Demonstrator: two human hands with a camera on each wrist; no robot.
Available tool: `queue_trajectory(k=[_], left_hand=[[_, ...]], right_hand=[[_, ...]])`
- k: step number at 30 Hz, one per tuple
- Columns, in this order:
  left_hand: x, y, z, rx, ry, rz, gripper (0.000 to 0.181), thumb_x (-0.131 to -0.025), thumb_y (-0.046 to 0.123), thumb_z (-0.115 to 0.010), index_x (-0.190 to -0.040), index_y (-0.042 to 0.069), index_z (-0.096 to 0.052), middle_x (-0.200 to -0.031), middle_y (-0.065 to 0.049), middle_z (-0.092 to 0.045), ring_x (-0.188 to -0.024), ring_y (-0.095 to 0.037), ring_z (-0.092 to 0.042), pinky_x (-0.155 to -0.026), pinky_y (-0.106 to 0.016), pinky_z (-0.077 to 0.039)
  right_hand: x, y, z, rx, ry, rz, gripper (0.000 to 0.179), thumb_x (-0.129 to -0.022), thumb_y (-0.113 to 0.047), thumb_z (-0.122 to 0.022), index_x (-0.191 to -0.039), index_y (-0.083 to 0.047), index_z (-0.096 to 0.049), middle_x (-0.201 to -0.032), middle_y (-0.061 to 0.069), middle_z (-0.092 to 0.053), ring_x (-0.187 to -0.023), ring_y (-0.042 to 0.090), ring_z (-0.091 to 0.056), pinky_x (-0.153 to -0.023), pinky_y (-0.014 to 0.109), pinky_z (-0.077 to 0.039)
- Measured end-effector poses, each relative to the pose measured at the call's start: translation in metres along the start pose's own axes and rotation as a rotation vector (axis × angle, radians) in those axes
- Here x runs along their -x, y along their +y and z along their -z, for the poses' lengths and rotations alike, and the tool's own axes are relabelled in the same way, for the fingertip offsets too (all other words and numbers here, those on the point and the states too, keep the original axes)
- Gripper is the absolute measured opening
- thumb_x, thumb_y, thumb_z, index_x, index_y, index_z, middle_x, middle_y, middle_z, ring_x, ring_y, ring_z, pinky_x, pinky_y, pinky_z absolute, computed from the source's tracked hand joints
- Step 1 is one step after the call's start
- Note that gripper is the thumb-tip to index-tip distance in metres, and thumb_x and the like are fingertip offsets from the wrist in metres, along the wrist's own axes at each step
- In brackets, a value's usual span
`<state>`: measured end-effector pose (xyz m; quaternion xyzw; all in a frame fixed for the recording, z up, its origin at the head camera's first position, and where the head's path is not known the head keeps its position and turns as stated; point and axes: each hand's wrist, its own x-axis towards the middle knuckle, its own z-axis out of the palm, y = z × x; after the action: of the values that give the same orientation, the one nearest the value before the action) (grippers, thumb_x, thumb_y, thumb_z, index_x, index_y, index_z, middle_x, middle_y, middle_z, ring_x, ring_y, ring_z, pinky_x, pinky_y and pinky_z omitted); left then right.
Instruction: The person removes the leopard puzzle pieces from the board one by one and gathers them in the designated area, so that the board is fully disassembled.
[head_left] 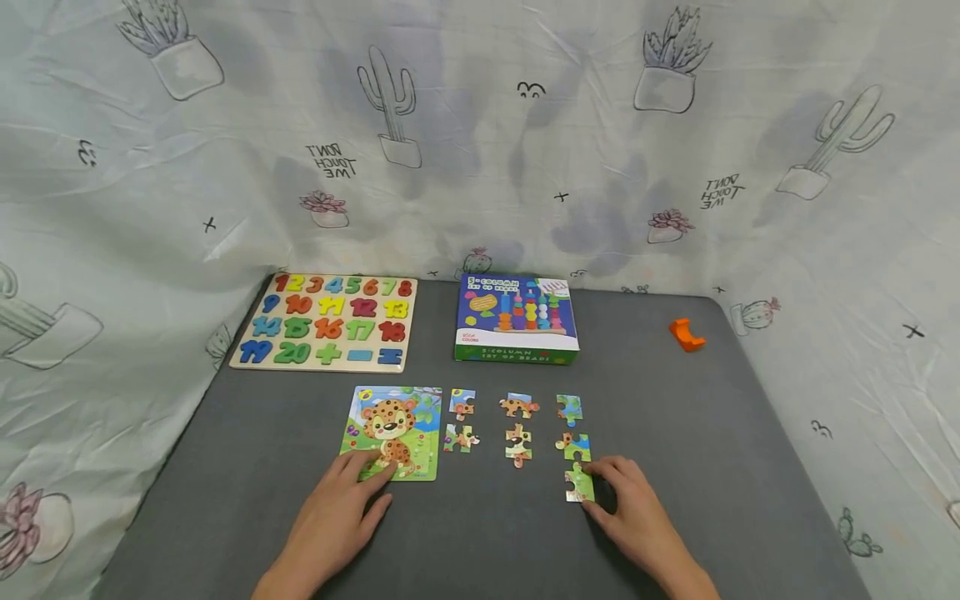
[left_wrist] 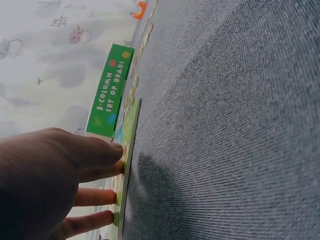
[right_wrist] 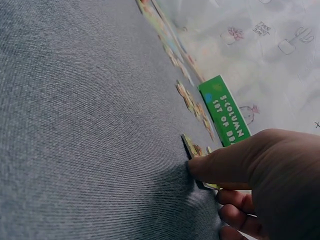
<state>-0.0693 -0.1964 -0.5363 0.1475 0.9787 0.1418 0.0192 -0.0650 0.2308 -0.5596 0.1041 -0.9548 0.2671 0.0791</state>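
My right hand (head_left: pixel 630 508) pinches a green jigsaw piece (head_left: pixel 577 485) between thumb and fingers, at the near end of the right-hand column of pieces. In the right wrist view the thumb lies along the edge of this piece (right_wrist: pixel 189 145), close over the table. My left hand (head_left: pixel 333 512) rests its fingertips on the lower part of a leopard picture board (head_left: pixel 425 417), thumb off to the side. The left wrist view has those fingertips flat on the thin board (left_wrist: pixel 131 125). Just beyond the held piece lies a blue-green jigsaw piece (head_left: pixel 579 448).
More jigsaw pieces lie in loose columns, among them a leopard-face piece (head_left: pixel 517 442) and a corner piece (head_left: pixel 461 400). Behind them stand a wooden number board (head_left: pixel 341 364) and a bead-set box (head_left: pixel 517 354). An orange curved piece (head_left: pixel 686 335) sits at the back right, near the patterned cloth (head_left: pixel 487 125).
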Motion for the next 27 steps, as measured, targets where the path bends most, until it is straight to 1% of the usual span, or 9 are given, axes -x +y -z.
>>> queue_trajectory(k=[4, 8, 10, 13, 16, 19, 21, 23, 27], left_hand=[[0.001, -0.001, -0.001, 0.005, -0.004, 0.000, 0.040, -0.098, 0.029, -0.084, -0.137, 0.019, -0.079, -0.141, -0.011, -0.062, -0.132, -0.037, -0.055, -0.102, -0.055, -0.056], [0.002, -0.003, -0.004, 0.011, 0.007, -0.005, 0.040, -0.099, 0.029, -0.084, -0.138, 0.019, -0.078, -0.143, -0.010, -0.061, -0.133, -0.035, -0.055, -0.102, -0.055, -0.056], [0.003, -0.005, -0.004, 0.013, 0.017, -0.017, 0.040, -0.098, 0.029, -0.084, -0.137, 0.019, -0.078, -0.145, -0.009, -0.061, -0.134, -0.035, -0.054, -0.102, -0.055, -0.056], [0.004, -0.007, -0.005, 0.014, 0.025, -0.035, 0.042, -0.098, 0.029, -0.084, -0.138, 0.018, -0.078, -0.147, -0.011, -0.060, -0.137, -0.035, -0.054, -0.104, -0.056, -0.056], [0.006, -0.009, -0.007, 0.033, 0.034, -0.040, 0.042, -0.098, 0.028, -0.084, -0.138, 0.017, -0.078, -0.150, -0.016, -0.056, -0.140, -0.039, -0.052, -0.102, -0.057, -0.057], [0.010, -0.012, -0.008, 0.046, 0.048, -0.008, 0.039, -0.097, 0.025, -0.085, -0.136, 0.020, -0.080, -0.151, -0.021, -0.053, -0.141, -0.043, -0.049, -0.095, -0.058, -0.059], [0.011, -0.014, -0.007, 0.039, 0.054, 0.010, 0.037, -0.096, 0.023, -0.086, -0.133, 0.022, -0.081, -0.150, -0.022, -0.053, -0.141, -0.045, -0.049, -0.093, -0.059, -0.060], [0.010, -0.016, -0.006, 0.023, 0.061, 0.013, 0.036, -0.096, 0.022, -0.086, -0.131, 0.024, -0.082, -0.147, -0.022, -0.054, -0.138, -0.045, -0.050, -0.092, -0.059, -0.060], [0.008, -0.019, -0.005, 0.009, 0.041, -0.023, 0.038, -0.096, 0.025, -0.086, -0.134, 0.026, -0.081, -0.146, -0.020, -0.057, -0.135, -0.043, -0.055, -0.096, -0.061, -0.058]], right_hand=[[0.001, 0.000, 0.000, -0.001, -0.014, -0.012, 0.049, -0.072, -0.004, -0.101, -0.115, -0.014, -0.080, -0.115, -0.006, -0.067, -0.110, 0.021, -0.063, -0.090, 0.049, -0.058], [0.001, -0.001, 0.001, -0.004, -0.020, -0.020, 0.050, -0.073, -0.004, -0.101, -0.117, -0.015, -0.080, -0.115, -0.006, -0.066, -0.110, 0.020, -0.062, -0.090, 0.050, -0.058], [-0.001, -0.004, 0.002, -0.007, -0.010, -0.021, 0.048, -0.074, -0.005, -0.101, -0.116, -0.016, -0.080, -0.114, -0.007, -0.066, -0.110, 0.020, -0.062, -0.090, 0.050, -0.058], [-0.009, -0.010, -0.001, -0.008, 0.032, -0.007, 0.043, -0.075, -0.006, -0.101, -0.111, -0.017, -0.080, -0.111, -0.008, -0.066, -0.107, 0.017, -0.060, -0.089, 0.049, -0.057], [-0.022, -0.024, -0.008, -0.034, 0.081, 0.060, 0.040, -0.076, -0.006, -0.101, -0.108, -0.016, -0.079, -0.108, -0.008, -0.066, -0.104, 0.015, -0.058, -0.086, 0.045, -0.057], [-0.037, -0.044, -0.021, -0.095, 0.110, 0.193, 0.038, -0.077, -0.006, -0.100, -0.108, -0.013, -0.079, -0.109, -0.005, -0.067, -0.106, 0.016, -0.059, -0.087, 0.042, -0.057], [-0.045, -0.059, -0.031, -0.126, 0.101, 0.263, 0.036, -0.078, -0.007, -0.099, -0.109, -0.012, -0.080, -0.110, -0.005, -0.067, -0.105, 0.015, -0.059, -0.086, 0.039, -0.057], [-0.054, -0.073, -0.040, -0.147, 0.074, 0.313, 0.035, -0.081, -0.009, -0.098, -0.111, -0.011, -0.080, -0.111, -0.004, -0.067, -0.104, 0.015, -0.058, -0.084, 0.038, -0.056], [-0.068, -0.100, -0.053, -0.154, -0.021, 0.348, 0.036, -0.087, -0.017, -0.095, -0.118, -0.011, -0.079, -0.115, -0.002, -0.066, -0.106, 0.017, -0.059, -0.089, 0.040, -0.055]])
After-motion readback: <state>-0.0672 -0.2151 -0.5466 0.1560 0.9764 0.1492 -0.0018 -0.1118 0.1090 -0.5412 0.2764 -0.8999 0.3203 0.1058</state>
